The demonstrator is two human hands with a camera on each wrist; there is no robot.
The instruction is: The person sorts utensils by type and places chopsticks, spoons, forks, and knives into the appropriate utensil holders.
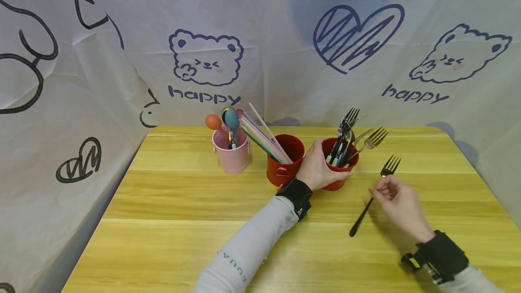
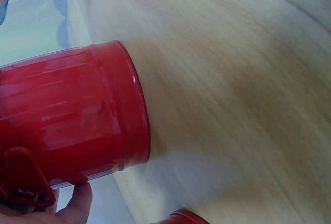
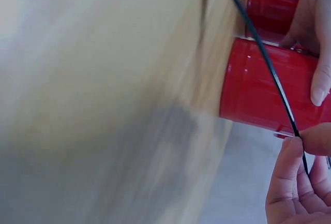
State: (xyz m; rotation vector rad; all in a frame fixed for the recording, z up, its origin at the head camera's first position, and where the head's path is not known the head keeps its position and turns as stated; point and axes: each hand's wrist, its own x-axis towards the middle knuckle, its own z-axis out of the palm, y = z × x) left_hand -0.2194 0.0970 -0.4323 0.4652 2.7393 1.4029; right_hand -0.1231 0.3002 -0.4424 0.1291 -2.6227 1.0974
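Observation:
My left hand [image 1: 317, 168] grips the right-hand red bucket [image 1: 334, 184] near its rim, thumb across the front. Several forks and other cutlery [image 1: 343, 139] stand in that bucket, tines up, with a copper-coloured fork [image 1: 372, 140] leaning out to the right. In the left wrist view the red bucket [image 2: 77, 115] fills the left side. To its right, my right hand [image 1: 400, 202] pinches a dark fork [image 1: 362, 216] at the neck between thumb and fingertips. Its tines point up and away, its handle down to the left. In the right wrist view the thin dark handle [image 3: 264, 53] runs from the fingertips.
Left of my left hand stands another red bucket [image 1: 281, 175] with pastel straws [image 1: 266, 141]. Beyond it is a pink bucket [image 1: 232, 159] holding spoons, among them an orange spoon [image 1: 213, 122] and a blue spoon [image 1: 232, 119]. A drawn-on white cloth [image 1: 285, 58] hangs behind the wooden table [image 1: 171, 229].

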